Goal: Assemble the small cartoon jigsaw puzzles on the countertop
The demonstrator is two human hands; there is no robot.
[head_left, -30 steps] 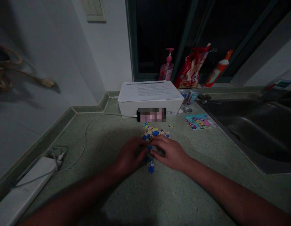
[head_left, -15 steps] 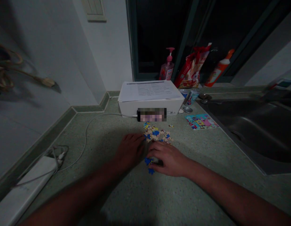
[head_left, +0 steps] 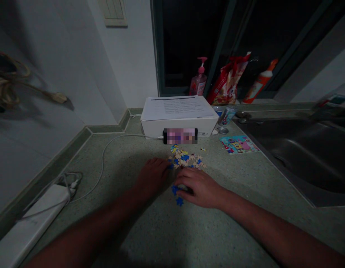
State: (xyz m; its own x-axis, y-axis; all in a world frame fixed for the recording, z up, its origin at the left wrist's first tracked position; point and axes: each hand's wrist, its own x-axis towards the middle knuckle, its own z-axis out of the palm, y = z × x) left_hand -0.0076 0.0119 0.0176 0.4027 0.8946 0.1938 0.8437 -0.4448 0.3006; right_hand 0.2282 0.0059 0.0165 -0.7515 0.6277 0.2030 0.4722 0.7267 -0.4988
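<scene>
A loose heap of small jigsaw pieces [head_left: 185, 159], cream, yellow and blue, lies on the speckled green countertop [head_left: 127, 227]. My left hand [head_left: 152, 178] rests against the heap's left edge, fingers curled toward it, with nothing visible in them. My right hand [head_left: 197, 188] sits just below the heap, curved over a pale spot on the counter. Two blue puzzle pieces [head_left: 179, 201] lie beside its fingertips. Whatever is under that palm is hidden.
A white box [head_left: 179, 128] topped with printed paper stands behind the pieces. A colourful picture card [head_left: 238, 144] lies to the right, beside a steel sink [head_left: 295, 156]. A white power strip [head_left: 29, 219] and its cable [head_left: 102, 163] lie at left; bottles stand on the sill.
My hands have moved apart from their position together over the pieces. The left has shifted left along the heap, and the right has dropped nearer me, over the blue pieces.
</scene>
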